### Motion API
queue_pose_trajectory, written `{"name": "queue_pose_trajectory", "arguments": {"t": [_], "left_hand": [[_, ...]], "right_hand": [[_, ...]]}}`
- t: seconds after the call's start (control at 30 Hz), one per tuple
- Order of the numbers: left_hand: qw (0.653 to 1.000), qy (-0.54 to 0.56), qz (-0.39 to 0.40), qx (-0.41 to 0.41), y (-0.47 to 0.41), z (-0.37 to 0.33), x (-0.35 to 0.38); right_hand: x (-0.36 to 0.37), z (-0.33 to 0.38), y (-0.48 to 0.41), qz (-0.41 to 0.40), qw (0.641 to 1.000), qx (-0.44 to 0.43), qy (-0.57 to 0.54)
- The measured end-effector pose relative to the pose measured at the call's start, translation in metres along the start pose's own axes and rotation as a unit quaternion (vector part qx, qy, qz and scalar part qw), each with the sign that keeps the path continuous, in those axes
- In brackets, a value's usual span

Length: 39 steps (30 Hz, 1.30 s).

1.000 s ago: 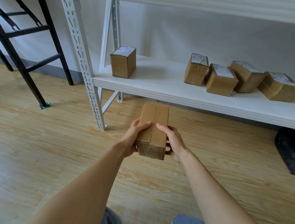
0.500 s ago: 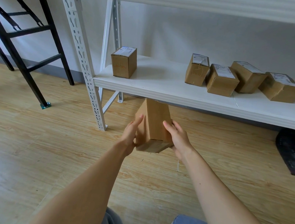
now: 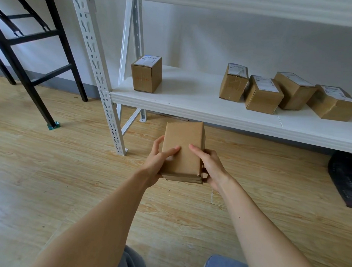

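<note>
I hold a small brown cardboard box (image 3: 183, 145) in the air above the wooden floor, just in front of the low white shelf (image 3: 192, 107). My left hand (image 3: 156, 161) grips its left side with the thumb across the plain top face. My right hand (image 3: 209, 165) grips its right side, the thumb laid on the top face and the fingers curled under. The box's plain face is turned up toward me.
One labelled box (image 3: 146, 74) stands alone at the shelf's left end and several more (image 3: 262, 94) sit in a row to the right. A white perforated upright (image 3: 104, 90) stands left of my hands, a black ladder frame (image 3: 33, 62) further left, and a black object (image 3: 344, 177) lies under the shelf at right.
The box has been turned over in my hands: the taped seam face that was up a second ago is gone and a plain face now faces up. My thumbs have shifted onto it.
</note>
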State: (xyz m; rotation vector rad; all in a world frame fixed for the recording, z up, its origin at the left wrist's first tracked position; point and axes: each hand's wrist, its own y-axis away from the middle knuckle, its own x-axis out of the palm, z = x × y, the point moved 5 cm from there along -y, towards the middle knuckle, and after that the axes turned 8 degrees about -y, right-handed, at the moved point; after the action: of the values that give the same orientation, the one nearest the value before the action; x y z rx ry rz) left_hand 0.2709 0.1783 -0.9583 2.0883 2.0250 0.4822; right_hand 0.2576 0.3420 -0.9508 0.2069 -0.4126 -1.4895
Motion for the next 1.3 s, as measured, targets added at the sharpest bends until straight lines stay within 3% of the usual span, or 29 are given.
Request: {"name": "queue_pose_trajectory", "arguments": {"t": [0.23, 0.53, 0.67, 0.83, 1.0, 1.17, 1.3], "left_hand": [[0.999, -0.033, 0.003, 0.003, 0.002, -0.002, -0.002], [1.000, 0.016, 0.001, -0.018, -0.007, 0.003, -0.017], [0.999, 0.031, -0.038, -0.014, -0.013, 0.007, -0.020], [0.998, 0.019, -0.050, -0.027, -0.009, 0.005, -0.017], [0.999, 0.041, -0.014, -0.013, -0.011, 0.005, -0.013], [0.997, 0.019, 0.069, -0.018, -0.004, 0.006, -0.005], [0.996, 0.006, 0.084, -0.021, -0.002, 0.006, -0.001]], "right_hand": [[0.000, -0.006, -0.002, -0.016, 1.000, -0.001, 0.001], [-0.004, -0.008, -0.003, -0.017, 0.998, 0.002, -0.054], [-0.004, -0.003, -0.003, -0.037, 0.998, -0.051, -0.017], [-0.003, -0.003, -0.001, -0.034, 0.999, -0.035, 0.015], [0.005, -0.004, 0.005, 0.012, 0.999, 0.039, 0.024], [0.006, -0.003, 0.008, 0.020, 0.998, 0.055, -0.005], [0.002, -0.003, 0.009, 0.023, 0.998, 0.059, 0.003]]}}
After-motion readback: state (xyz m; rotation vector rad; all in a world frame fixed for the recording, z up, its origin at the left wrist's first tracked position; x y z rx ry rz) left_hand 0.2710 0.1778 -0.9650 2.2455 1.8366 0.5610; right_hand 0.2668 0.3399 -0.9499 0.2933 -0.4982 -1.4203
